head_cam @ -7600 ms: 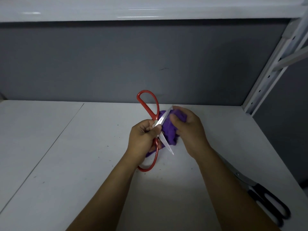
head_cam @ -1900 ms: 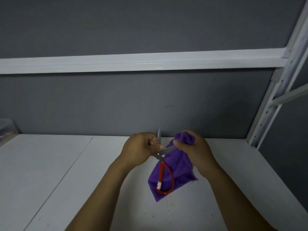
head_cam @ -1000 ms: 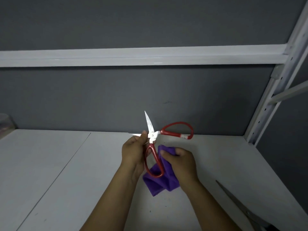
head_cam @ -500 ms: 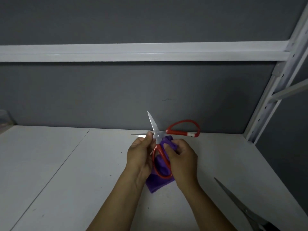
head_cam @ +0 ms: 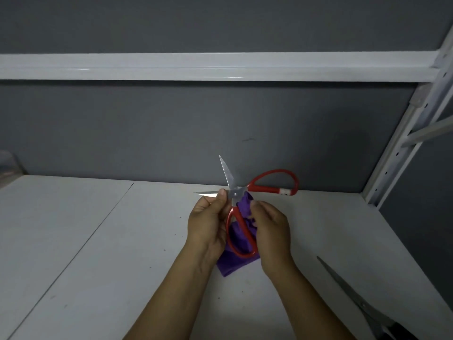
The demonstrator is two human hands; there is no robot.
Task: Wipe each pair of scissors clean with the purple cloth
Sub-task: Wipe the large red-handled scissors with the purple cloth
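Left hand (head_cam: 207,224) pinches the red-handled scissors (head_cam: 235,192) at the pivot, blades splayed up and left, one handle loop running down between both hands. The purple cloth (head_cam: 231,266) is bunched against that loop, gripped by the right hand (head_cam: 272,231), so that one's nearer. Black-handled scissors (head_cam: 353,295) lie on the bench (head_cam: 98,241), far right.

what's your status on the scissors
Left hand pinches red scissors at the pivot, blades spread. Right hand grips purple cloth against lower handle. Second scissors lie untouched at right.

Red scissors (head_cam: 234,194) splayed w/ purple cloth (head_cam: 230,266)
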